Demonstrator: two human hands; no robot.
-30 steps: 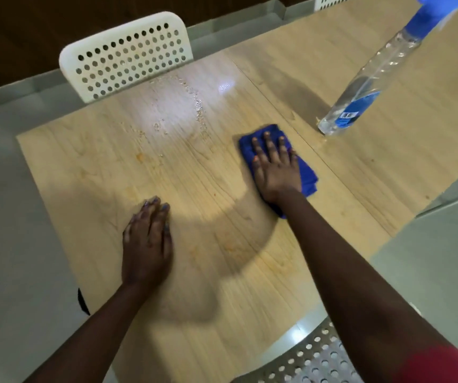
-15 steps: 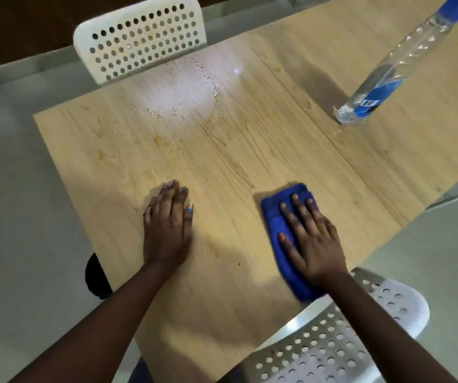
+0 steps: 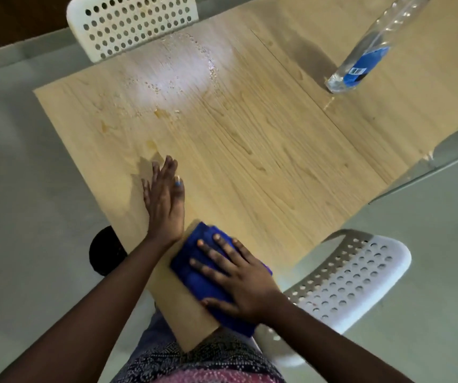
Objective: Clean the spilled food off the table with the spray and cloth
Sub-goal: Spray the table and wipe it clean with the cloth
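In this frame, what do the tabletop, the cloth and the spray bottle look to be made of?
Table: looks like wood-grain laminate or veneer, smooth and slightly glossy, since it reflects light.
Cloth: soft blue fabric, probably microfibre; it bunches under the right hand.
Spray bottle: clear plastic, see-through, with a blue label.

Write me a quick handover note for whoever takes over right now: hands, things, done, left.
Right hand presses flat on the blue cloth at the table's near edge.
Left hand rests flat on the table, holding nothing.
Spray bottle stands at far right, untouched.
Done: near part looks wiped.
Left: droplets and crumbs near the far chair, and orange smears at far left.
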